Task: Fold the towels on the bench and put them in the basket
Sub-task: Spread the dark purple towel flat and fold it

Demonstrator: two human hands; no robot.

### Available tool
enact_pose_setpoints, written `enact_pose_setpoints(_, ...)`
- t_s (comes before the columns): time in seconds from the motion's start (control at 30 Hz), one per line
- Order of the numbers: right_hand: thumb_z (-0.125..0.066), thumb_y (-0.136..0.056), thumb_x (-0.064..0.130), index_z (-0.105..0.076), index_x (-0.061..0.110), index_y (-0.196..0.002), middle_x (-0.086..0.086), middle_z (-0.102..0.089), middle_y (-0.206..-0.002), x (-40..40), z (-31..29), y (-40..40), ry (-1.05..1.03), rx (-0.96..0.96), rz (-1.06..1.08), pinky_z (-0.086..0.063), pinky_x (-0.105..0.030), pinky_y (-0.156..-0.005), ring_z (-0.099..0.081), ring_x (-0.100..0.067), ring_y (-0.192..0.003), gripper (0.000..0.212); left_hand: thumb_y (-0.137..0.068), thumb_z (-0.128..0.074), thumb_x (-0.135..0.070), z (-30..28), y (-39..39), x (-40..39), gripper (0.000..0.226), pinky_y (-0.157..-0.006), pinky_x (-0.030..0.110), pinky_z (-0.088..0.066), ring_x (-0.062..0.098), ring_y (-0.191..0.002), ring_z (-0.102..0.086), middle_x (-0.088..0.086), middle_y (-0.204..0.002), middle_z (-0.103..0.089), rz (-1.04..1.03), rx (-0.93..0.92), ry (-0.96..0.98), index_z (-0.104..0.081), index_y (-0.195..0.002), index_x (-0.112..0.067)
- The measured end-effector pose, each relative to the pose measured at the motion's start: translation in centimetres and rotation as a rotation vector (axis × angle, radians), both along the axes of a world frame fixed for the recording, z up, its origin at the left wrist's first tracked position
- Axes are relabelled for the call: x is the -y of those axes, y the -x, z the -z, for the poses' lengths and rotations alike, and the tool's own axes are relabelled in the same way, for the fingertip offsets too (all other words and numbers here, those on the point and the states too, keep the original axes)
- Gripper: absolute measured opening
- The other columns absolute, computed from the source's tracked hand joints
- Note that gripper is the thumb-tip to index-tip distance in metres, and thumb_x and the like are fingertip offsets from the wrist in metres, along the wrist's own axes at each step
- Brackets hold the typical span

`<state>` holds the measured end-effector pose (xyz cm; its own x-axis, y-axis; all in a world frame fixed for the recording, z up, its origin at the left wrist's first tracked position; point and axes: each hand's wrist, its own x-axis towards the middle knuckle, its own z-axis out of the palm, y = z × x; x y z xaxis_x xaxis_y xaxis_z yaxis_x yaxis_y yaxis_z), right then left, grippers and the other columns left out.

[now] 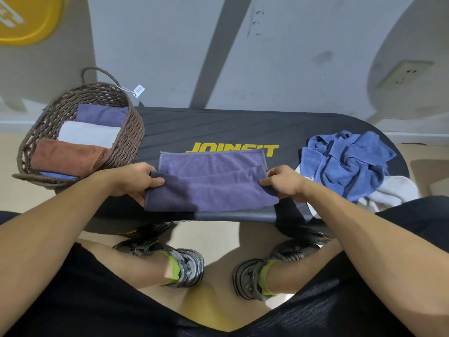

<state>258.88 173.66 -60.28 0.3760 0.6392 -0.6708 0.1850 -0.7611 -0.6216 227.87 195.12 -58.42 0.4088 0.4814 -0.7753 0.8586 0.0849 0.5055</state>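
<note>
Pinching one purple towel (211,183) at its ends, left hand (136,180) and right hand (284,182) hold it mid-fold, center bench (218,125). Basket (126,132) far left holds four folded towels. Two unfolded at right: blue towel (345,164), white towel (391,193).

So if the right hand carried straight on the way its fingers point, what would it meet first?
Probably the left hand: the right hand points leftward along the purple towel it grips, and the left grips the opposite end. Depth looks roughly level.
</note>
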Motion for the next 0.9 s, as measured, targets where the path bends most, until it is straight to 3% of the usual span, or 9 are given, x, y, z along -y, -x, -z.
enact_pose_setpoints(0.17,-0.069,-0.092,0.019,-0.058,0.012,-0.077,0.004,-0.059,-0.056,-0.2,-0.8,-0.3,-0.139,-0.075,0.129,-0.044,-0.022,-0.045,-0.054,-0.012,-0.051,0.020,-0.099,-0.057,-0.019,-0.4,0.0,-1.2,0.018,-0.051,0.034,-0.056,0.024,-0.061,-0.071,0.010,-0.070,-0.071,-0.014,0.101,-0.018,-0.063,-0.093,-0.003)
enact_pose_setpoints(0.3,-0.068,-0.091,0.017,-0.052,0.017,-0.073,-0.002,-0.062,-0.072,-0.6,-0.4,-0.5,-0.251,-0.079,0.312,-0.051,-0.032,-0.061,-0.059,-0.019,-0.070,0.024,-0.098,-0.057,-0.017,0.4,-0.3,-1.7,0.019,-0.053,0.033,-0.056,0.024,-0.065,-0.068,0.011,-0.072,-0.069,-0.160,0.219,-0.087,-0.060,-0.083,-0.005)
enact_pose_setpoints(0.4,-0.069,-0.090,0.019,-0.055,0.016,-0.076,-0.008,-0.065,-0.080,-0.5,0.7,0.1,-0.202,-0.033,0.324,-0.055,-0.042,-0.074,-0.059,-0.021,-0.075,0.021,-0.099,-0.056,-0.016,2.1,-0.7,-1.0,0.021,-0.055,0.032,-0.053,0.022,-0.070,-0.062,0.012,-0.081,-0.063,-0.291,0.220,-0.125,-0.054,-0.080,-0.009)
enact_pose_setpoints(0.47,-0.069,-0.090,0.020,-0.056,0.015,-0.077,-0.010,-0.067,-0.083,-0.5,1.2,0.4,-0.197,0.086,0.289,-0.054,-0.042,-0.079,-0.058,-0.021,-0.076,0.019,-0.098,-0.057,-0.014,2.9,-0.9,-0.7,0.018,-0.058,0.033,-0.051,0.022,-0.071,-0.061,0.013,-0.082,-0.062,-0.304,0.183,-0.164,-0.054,-0.082,-0.009)
enact_pose_setpoints(0.57,-0.066,-0.091,0.022,-0.056,0.014,-0.080,-0.013,-0.070,-0.084,-1.0,1.1,0.6,-0.222,0.194,0.245,-0.052,-0.038,-0.074,-0.059,-0.021,-0.073,0.017,-0.096,-0.058,-0.012,2.9,-1.4,-1.0,0.015,-0.054,0.031,-0.050,0.021,-0.065,-0.058,0.011,-0.076,-0.060,-0.269,0.143,-0.298,-0.056,-0.081,-0.008)
enact_pose_setpoints(0.7,-0.060,-0.088,0.020,-0.052,0.016,-0.075,0.000,-0.061,-0.070,-1.5,0.8,0.6,-0.237,0.270,0.270,-0.040,-0.029,-0.057,-0.054,-0.016,-0.066,0.016,-0.097,-0.057,-0.012,2.6,-1.9,-2.1,0.018,-0.055,0.032,-0.051,0.023,-0.067,-0.056,0.011,-0.075,-0.057,-0.264,0.138,-0.350,-0.055,-0.079,-0.008)
enact_pose_setpoints(0.8,-0.053,-0.088,0.019,-0.050,0.016,-0.075,0.004,-0.055,-0.068,-1.7,0.8,1.0,-0.267,0.284,0.335,-0.035,-0.027,-0.055,-0.049,-0.012,-0.064,0.014,-0.099,-0.051,-0.014,2.5,-2.4,-2.9,0.015,-0.056,0.034,-0.051,0.025,-0.070,-0.055,0.012,-0.078,-0.056,-0.258,0.138,-0.353,-0.055,-0.086,-0.007)
enact_pose_setpoints(0.9,-0.051,-0.090,0.021,-0.049,0.017,-0.075,0.003,-0.056,-0.072,-2.0,1.0,1.0,-0.244,0.285,0.352,-0.037,-0.029,-0.058,-0.051,-0.016,-0.070,0.015,-0.100,-0.047,-0.012,2.7,-2.7,-3.2,0.019,-0.055,0.030,-0.043,0.025,-0.065,-0.047,0.010,-0.071,-0.049,-0.240,0.152,-0.439,-0.053,-0.081,-0.008)
